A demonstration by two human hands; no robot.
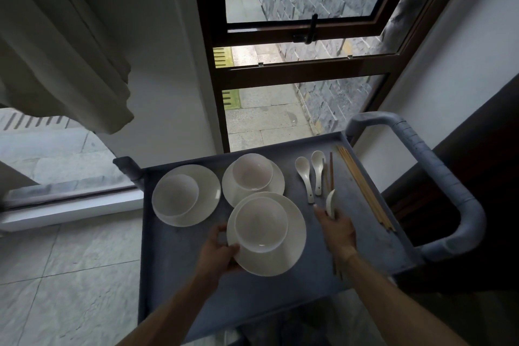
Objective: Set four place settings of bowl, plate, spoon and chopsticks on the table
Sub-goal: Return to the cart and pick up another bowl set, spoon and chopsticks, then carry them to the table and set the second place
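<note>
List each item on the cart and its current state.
Left hand: gripping near plate's rim.
Near plate: held, bowl on it.
Right hand: holding a spoon and dark chopsticks.
Two far plates: on cart, each carrying a bowl.
Two spoons: lying flat.
Light chopsticks: lying at cart's right edge.

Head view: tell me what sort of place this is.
Probably a restaurant or dining room's service area: a grey service cart carries stacked plate-and-bowl sets, spoons and chopsticks, beside a tall window and tiled floor.
</note>
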